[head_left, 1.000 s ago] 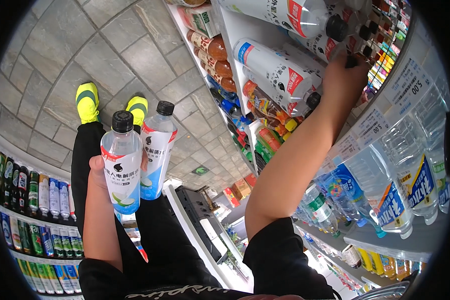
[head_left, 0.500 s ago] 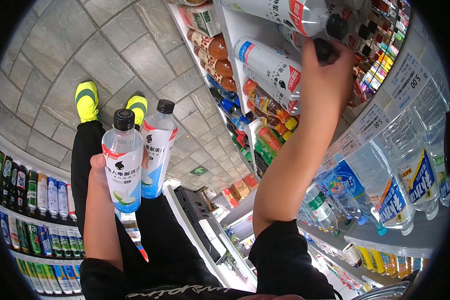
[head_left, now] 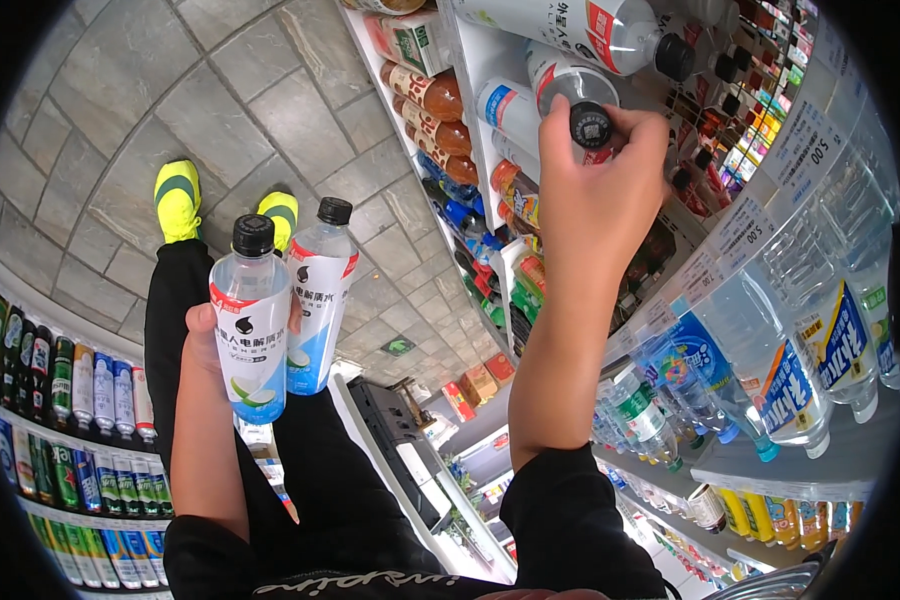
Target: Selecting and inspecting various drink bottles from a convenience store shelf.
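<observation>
My left hand point(head_left: 201, 338) is closed around two clear drink bottles side by side. The front bottle point(head_left: 250, 335), black-capped with a white, red and blue label, stands nearly upright; the rear bottle point(head_left: 321, 290) looks alike and leans slightly. Much of my left hand's grip is hidden behind them. At the shelf, my right hand point(head_left: 615, 165) is closed around the neck of a third bottle point(head_left: 568, 78). Its black cap point(head_left: 591, 124) faces up at me between thumb and fingers. Another bottle point(head_left: 605, 35) of this kind lies just above it on the shelf.
Brown-drink bottles point(head_left: 425, 92) lie on a neighbouring shelf section. Large clear bottles point(head_left: 780, 350) line the shelf at right, behind price labels point(head_left: 805, 150). Shelved cans point(head_left: 105, 390) stand at left. Grey tiled floor point(head_left: 260, 90) lies below, with my yellow shoes point(head_left: 177, 200).
My right hand has moved left and slightly down, bringing the bottle along and turning its cap toward me. My left hand and its two bottles have barely shifted.
</observation>
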The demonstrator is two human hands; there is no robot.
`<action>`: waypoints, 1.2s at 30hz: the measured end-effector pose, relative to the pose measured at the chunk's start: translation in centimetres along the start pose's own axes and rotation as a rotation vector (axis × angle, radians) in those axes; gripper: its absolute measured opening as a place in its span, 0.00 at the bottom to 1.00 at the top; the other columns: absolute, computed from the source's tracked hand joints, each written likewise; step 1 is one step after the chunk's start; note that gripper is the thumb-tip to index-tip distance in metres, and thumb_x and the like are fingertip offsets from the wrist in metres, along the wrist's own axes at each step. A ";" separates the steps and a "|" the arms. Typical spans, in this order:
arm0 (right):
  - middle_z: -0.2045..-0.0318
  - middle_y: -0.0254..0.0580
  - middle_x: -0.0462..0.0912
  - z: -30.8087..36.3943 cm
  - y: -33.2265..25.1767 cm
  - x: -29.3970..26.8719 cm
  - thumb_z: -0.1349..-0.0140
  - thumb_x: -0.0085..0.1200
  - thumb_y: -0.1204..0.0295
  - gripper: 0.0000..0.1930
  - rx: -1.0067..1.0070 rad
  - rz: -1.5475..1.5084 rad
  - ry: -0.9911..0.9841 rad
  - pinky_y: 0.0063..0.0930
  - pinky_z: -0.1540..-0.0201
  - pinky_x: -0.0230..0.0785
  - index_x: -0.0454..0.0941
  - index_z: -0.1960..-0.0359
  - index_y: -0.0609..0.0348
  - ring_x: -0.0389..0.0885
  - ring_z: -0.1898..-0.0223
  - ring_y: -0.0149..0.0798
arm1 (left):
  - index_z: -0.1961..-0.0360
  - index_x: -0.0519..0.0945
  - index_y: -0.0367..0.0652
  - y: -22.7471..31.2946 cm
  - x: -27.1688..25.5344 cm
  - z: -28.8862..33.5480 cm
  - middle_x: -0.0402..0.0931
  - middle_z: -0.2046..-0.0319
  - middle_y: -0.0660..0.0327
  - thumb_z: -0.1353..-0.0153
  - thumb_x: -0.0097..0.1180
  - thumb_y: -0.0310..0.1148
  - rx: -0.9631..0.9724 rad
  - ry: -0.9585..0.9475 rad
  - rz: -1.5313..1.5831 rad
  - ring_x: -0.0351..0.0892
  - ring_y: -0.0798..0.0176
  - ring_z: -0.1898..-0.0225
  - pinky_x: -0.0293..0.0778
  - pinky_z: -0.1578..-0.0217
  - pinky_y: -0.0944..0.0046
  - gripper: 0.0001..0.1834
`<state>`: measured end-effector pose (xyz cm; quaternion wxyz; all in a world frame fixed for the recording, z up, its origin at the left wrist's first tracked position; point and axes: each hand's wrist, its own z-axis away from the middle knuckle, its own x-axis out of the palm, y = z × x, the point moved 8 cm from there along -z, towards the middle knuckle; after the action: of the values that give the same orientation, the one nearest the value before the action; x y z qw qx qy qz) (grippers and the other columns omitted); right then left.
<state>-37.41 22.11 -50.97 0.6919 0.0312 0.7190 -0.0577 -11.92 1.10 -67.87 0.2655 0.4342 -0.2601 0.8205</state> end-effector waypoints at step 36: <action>0.64 0.47 0.73 22.3 -1.7 -11.7 0.43 0.65 0.82 0.18 0.081 -0.686 -0.135 0.62 0.36 0.71 0.68 0.56 0.67 0.76 0.64 0.38 | 0.47 0.75 0.40 0.9 -2.0 9.2 0.76 0.70 0.48 0.50 0.62 0.73 0.280 -0.162 0.067 0.76 0.58 0.73 0.75 0.74 0.66 0.47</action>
<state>-15.01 18.02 -40.05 0.6764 -0.1887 0.6374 -0.3172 -6.27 -6.03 -65.26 0.1532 0.5229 -0.1782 0.8194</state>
